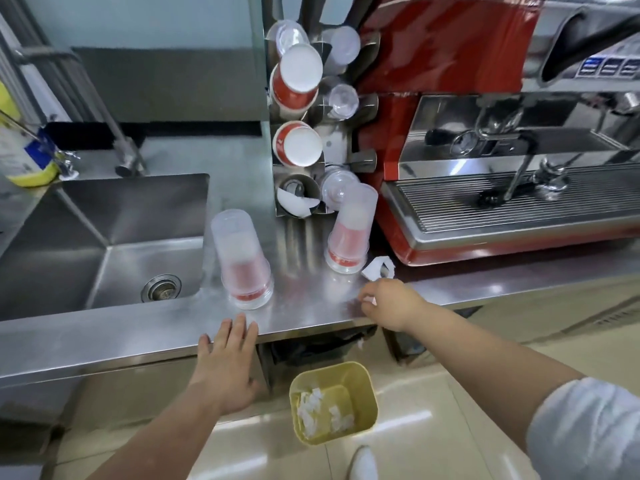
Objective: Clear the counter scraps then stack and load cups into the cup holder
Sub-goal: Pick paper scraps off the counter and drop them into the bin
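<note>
Two upside-down stacks of clear cups over red paper cups stand on the steel counter (304, 306): the left stack (242, 258) near the sink, the right stack (351, 230) by the cup holder (363, 98). The holder keeps red and clear cups in its tubes. A white paper scrap (378, 268) lies on the counter beside the right stack. My right hand (388, 303) is just in front of it, fingers closed on small white scraps (370, 300). My left hand (227, 362) rests flat on the counter's front edge, holding nothing.
A yellow-green bin (360, 379) with white scraps stands on the floor below the counter edge. A steel sink (104, 251) with a faucet is to the left. A red espresso machine (502, 168) fills the right. A yellow bottle (27, 161) stands far left.
</note>
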The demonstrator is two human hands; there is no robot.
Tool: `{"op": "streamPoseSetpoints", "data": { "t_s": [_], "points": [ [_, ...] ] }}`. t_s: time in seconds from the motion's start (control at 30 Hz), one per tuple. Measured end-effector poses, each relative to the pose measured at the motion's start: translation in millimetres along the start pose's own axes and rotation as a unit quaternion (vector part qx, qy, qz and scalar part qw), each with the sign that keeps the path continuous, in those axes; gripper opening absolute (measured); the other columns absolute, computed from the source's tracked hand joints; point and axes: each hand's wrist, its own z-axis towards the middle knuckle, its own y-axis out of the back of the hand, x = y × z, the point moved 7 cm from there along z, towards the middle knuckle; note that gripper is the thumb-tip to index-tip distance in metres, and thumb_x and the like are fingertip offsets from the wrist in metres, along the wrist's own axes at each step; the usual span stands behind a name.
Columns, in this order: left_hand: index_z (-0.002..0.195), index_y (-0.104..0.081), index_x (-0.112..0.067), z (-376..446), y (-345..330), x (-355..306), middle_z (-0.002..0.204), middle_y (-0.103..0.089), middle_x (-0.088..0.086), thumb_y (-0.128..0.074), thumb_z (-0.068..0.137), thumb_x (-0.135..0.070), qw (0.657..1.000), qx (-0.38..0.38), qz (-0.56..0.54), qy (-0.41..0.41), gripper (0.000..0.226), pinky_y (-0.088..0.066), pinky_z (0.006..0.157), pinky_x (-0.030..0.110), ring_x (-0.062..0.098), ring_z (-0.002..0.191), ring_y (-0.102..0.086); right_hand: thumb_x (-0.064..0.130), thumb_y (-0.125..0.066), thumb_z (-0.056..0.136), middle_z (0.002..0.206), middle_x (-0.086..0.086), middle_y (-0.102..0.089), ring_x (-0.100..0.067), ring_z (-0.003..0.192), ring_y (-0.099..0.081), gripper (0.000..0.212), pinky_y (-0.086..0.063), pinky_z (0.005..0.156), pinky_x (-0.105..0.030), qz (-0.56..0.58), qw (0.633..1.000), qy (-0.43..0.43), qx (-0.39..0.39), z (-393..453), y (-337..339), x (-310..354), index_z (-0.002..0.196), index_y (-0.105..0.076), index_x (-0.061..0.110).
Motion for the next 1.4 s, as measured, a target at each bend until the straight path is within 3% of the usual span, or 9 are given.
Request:
{"op": "streamPoseSetpoints", "data": {
  "t_s": [0.1, 0.17, 0.27, 0.47, 0.57, 0.77, 1.0, 1.23, 1.4],
  "points": [
    [0.152, -0.028, -0.013, 2, -4, -3, 0.159, -0.022, 0.020, -0.055, 0.063, -0.046, 1.000, 0.003, -0.015, 0.003, 0.099, -0.025, 0.108, 0.065, 0.043, 0.144, -0.024, 0.022, -0.053, 0.086, 0.126, -0.013, -0.049, -0.034, 0.121, -0.047, 0.036, -0.047, 0.091, -0.037, -0.026, 0.999, -0.019, -0.019, 9, -2, -13, 0.122, -0.056, 0.020],
    [0.138, -0.050, -0.008, 5, -13, -2, 0.144, -0.047, 0.023, -0.060, 0.046, -0.046, 1.000, 0.010, -0.022, -0.002, 0.100, -0.042, 0.092, 0.068, 0.046, 0.128, -0.048, 0.018, -0.055, 0.086, 0.154, -0.018, -0.022, -0.036, 0.142, -0.024, 0.065, -0.036, 0.110, -0.042, -0.052, 0.998, -0.044, 0.009, 12, -14, -22, 0.147, -0.033, 0.026],
    [0.133, -0.048, -0.010, 6, -18, -2, 0.137, -0.053, 0.022, -0.064, 0.042, -0.048, 1.000, -0.011, -0.028, -0.003, 0.100, -0.046, 0.086, 0.067, 0.043, 0.123, -0.045, 0.018, -0.052, 0.088, 0.161, -0.017, -0.004, -0.031, 0.149, -0.007, 0.076, -0.020, 0.119, -0.040, -0.060, 0.997, -0.056, 0.013, 21, -28, -34, 0.154, -0.016, 0.024],
    [0.141, -0.041, -0.010, 6, -26, -3, 0.147, -0.042, 0.021, -0.064, 0.052, -0.047, 0.997, -0.047, -0.057, 0.002, 0.099, -0.037, 0.097, 0.068, 0.040, 0.133, -0.031, 0.002, -0.051, 0.083, 0.146, -0.007, -0.047, -0.025, 0.130, -0.046, 0.051, -0.043, 0.098, -0.028, 0.031, 0.997, -0.037, -0.063, 21, -37, -43, 0.132, -0.055, 0.016],
    [0.142, -0.040, -0.010, 5, -27, -4, 0.149, -0.040, 0.021, -0.061, 0.055, -0.046, 0.996, -0.052, -0.067, 0.002, 0.097, -0.033, 0.100, 0.068, 0.041, 0.136, -0.030, 0.004, -0.051, 0.079, 0.103, -0.009, -0.068, -0.031, 0.102, -0.058, 0.027, -0.041, 0.073, -0.026, 0.041, 0.992, -0.021, -0.118, 14, -36, -41, 0.096, -0.071, 0.013],
    [0.145, -0.037, -0.012, 5, -28, -4, 0.152, -0.036, 0.019, -0.061, 0.058, -0.045, 0.995, -0.065, -0.076, 0.006, 0.096, -0.027, 0.105, 0.067, 0.040, 0.139, -0.028, -0.002, -0.060, 0.076, 0.097, -0.014, -0.071, -0.035, 0.098, -0.062, 0.023, -0.051, 0.082, -0.034, 0.103, 0.982, 0.003, -0.156, 7, -38, -36, 0.088, -0.076, 0.008],
    [0.147, -0.035, -0.015, 2, -27, -1, 0.155, -0.033, 0.017, -0.062, 0.060, -0.043, 0.992, -0.083, -0.090, 0.002, 0.096, -0.028, 0.106, 0.067, 0.037, 0.141, -0.025, 0.003, -0.062, 0.082, 0.097, -0.001, -0.073, -0.019, 0.092, -0.065, 0.020, -0.035, 0.074, -0.011, 0.193, 0.967, -0.025, -0.166, -7, -46, -37, 0.090, -0.076, 0.015],
    [0.148, -0.033, -0.013, 5, -33, -2, 0.157, -0.028, 0.018, -0.058, 0.062, -0.042, 0.991, -0.106, -0.084, 0.011, 0.094, -0.023, 0.108, 0.069, 0.040, 0.143, -0.024, 0.013, -0.060, 0.086, 0.083, 0.018, -0.059, -0.006, 0.077, -0.054, 0.017, -0.034, 0.064, -0.014, 0.198, 0.977, -0.030, -0.073, -23, -94, -22, 0.090, -0.075, 0.022],
    [0.147, -0.036, -0.011, 10, -36, -3, 0.157, -0.028, 0.018, -0.048, 0.066, -0.043, 0.978, -0.183, -0.094, 0.020, 0.088, -0.014, 0.109, 0.065, 0.039, 0.142, -0.024, 0.008, -0.060, 0.085, 0.084, 0.010, -0.060, -0.008, 0.076, -0.054, 0.022, -0.035, 0.065, -0.010, 0.215, 0.975, -0.062, -0.016, -15, -156, -23, 0.098, -0.075, 0.018]
  ]
}}
